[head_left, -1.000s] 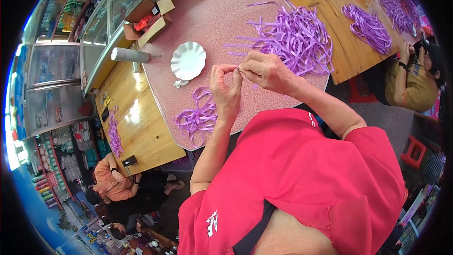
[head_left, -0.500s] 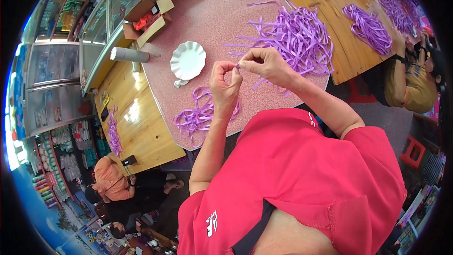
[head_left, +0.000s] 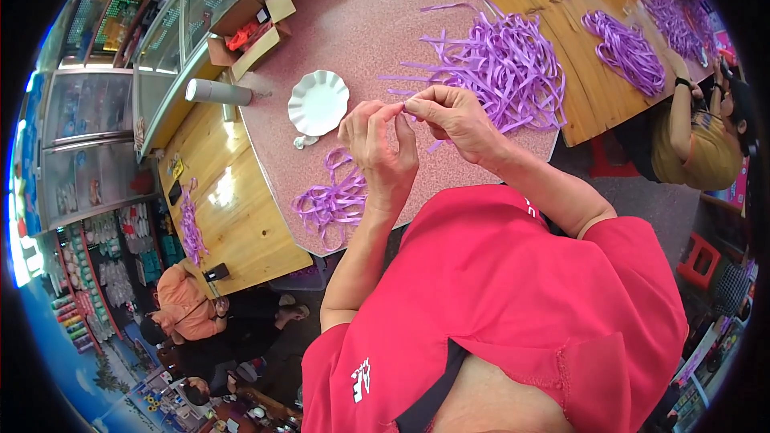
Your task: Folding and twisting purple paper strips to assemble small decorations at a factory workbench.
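Observation:
My left hand (head_left: 382,144) and my right hand (head_left: 459,122) meet over the pink speckled tabletop (head_left: 377,24), fingertips pinched together. Between them shows a tiny bit of purple ribbon (head_left: 404,109), mostly hidden by the fingers. Just beyond my right hand lies a big tangled heap of purple ribbons (head_left: 513,68). A smaller loose bunch of looped purple ribbons (head_left: 333,199) rests left of my left wrist. Farther off, a white scalloped dish (head_left: 318,103) sits near my left hand, with a small white crumpled piece (head_left: 304,142) at its near edge.
Behind the dish lies a grey cylindrical bottle (head_left: 218,92), near an open cardboard box (head_left: 255,36) with red contents. Another ribbon bundle (head_left: 626,52) is on the wooden table at right. People sit at right (head_left: 696,140) and left (head_left: 188,305). A red stool (head_left: 699,261) stands at right.
My left hand has turned and its fingers have lifted and spread a little to the left. My right hand's fingers have come lower, still pinched at the ribbon.

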`<state>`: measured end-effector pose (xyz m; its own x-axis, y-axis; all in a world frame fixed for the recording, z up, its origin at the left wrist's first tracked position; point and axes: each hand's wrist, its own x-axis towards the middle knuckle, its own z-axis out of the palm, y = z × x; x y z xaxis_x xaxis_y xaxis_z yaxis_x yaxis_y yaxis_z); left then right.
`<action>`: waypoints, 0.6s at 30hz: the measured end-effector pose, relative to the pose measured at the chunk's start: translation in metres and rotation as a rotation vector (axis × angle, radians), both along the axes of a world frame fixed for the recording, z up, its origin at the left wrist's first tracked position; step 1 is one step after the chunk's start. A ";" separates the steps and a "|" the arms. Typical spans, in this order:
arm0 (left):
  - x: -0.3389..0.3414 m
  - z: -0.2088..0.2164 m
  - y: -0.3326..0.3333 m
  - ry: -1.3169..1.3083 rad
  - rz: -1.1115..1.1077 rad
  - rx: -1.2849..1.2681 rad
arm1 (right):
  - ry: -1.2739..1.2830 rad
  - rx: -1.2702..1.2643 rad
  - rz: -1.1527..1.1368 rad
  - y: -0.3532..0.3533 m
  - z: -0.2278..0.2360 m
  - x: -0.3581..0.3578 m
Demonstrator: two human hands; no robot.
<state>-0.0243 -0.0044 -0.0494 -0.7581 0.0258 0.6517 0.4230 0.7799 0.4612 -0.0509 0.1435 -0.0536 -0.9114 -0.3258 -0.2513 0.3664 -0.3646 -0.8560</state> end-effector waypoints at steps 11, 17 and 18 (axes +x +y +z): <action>-0.001 0.004 -0.002 -0.174 -0.056 -0.130 | 0.422 0.451 0.024 0.008 -0.017 -0.005; -0.004 -0.022 0.000 -0.360 -0.063 0.526 | 0.123 0.183 0.026 0.002 -0.021 -0.009; -0.005 -0.023 0.003 -0.361 -0.065 0.526 | -0.056 0.075 0.076 0.004 -0.017 -0.009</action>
<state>-0.0295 -0.0017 -0.0727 -0.9397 -0.1748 0.2941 0.2085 0.3889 0.8974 -0.0602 0.1480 -0.0711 -0.8687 -0.3719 -0.3272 0.4384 -0.2697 -0.8573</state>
